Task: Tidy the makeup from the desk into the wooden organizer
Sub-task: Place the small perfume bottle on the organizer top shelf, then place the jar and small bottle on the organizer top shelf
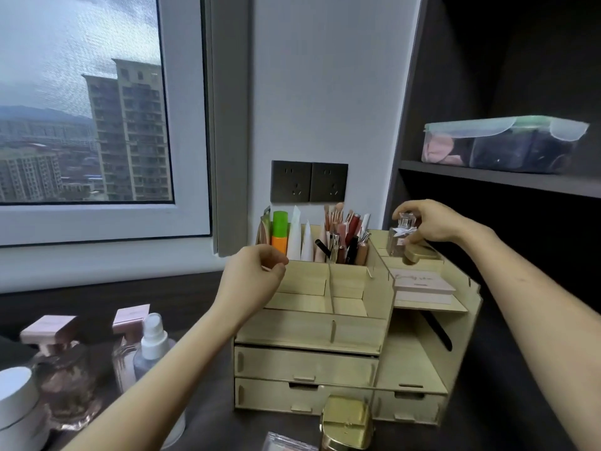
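Note:
The pale wooden organizer stands on the dark desk, with drawers in front and open compartments on top. My right hand grips a small clear perfume bottle with a bow, held upright over the organizer's back right compartment beside a gold compact. My left hand hovers at the organizer's left top edge, fingers curled with nothing visible in them. Brushes and lip glosses fill the back middle compartment; tubes stand at the back left. A pink palette lies on the right shelf.
At the desk's left stand two pink-capped perfume bottles, a spray bottle and a white jar. A gold-lidded jar and a small palette sit in front. Dark shelving with a plastic box rises at right.

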{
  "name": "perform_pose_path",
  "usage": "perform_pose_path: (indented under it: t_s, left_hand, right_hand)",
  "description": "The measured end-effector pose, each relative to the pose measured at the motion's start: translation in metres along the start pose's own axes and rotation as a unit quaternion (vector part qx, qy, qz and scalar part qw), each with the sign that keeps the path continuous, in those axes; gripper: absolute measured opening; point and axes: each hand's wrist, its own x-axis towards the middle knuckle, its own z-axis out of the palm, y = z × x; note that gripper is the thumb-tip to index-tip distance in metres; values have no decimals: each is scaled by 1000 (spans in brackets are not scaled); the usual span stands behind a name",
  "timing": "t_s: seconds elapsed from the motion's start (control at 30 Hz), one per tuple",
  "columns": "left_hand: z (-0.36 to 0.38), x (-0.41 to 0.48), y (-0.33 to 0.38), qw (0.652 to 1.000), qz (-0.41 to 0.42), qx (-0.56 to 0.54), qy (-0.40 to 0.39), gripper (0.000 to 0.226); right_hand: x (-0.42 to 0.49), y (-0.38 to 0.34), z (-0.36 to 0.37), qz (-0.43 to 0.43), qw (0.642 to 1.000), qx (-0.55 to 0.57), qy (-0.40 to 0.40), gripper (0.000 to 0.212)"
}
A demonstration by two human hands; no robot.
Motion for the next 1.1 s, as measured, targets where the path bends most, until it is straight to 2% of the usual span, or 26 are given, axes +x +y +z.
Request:
perform_pose_path:
  t_s: [0.17, 0.37, 0.53, 0.7, 0.77, 0.8, 0.87, 0.93, 1.03, 1.1]
  left_hand:
    - [1, 1, -1, 1000, -1, 4, 1, 12]
    - [3, 0, -2, 1000, 1, 10, -2, 12]
    - [-1, 0, -2, 1000, -6, 2, 4, 11]
    - [-8, -9, 0, 1000, -12, -16, 19, 12]
    - [-11, -15, 1, 1000, -12, -19, 18, 11]
    - [-13, -19, 2, 1000, -11, -20, 20, 11]
    - [-15, -29, 3, 999, -5, -24, 30, 13]
    - [-18, -41, 4, 999, 1, -30, 43, 12]
    - [-23, -59, 0, 999, -3, -18, 45, 12]
    - [-25, -71, -6, 999, -15, -11, 39, 13]
  right_hand:
    - [2, 7, -4, 7, 999, -32, 2, 56]
    - [6, 7, 1, 26, 996, -83, 6, 67]
    - [-5, -3, 1, 39, 983, -170, 53, 77]
    - [-59, -44, -7, -30, 968, -152, 196, 49]
    - [-93, -69, -5, -75, 968, -107, 213, 39]
    - [-112, -82, -2, -91, 977, -57, 187, 34]
    - [-149, -106, 7, -127, 988, 28, 81, 27]
    - [-179, -123, 21, -154, 986, 46, -47, 24]
    - [-207, -130, 52, -156, 967, -25, -201, 34]
    - [-217, -126, 77, -157, 957, -101, -223, 44]
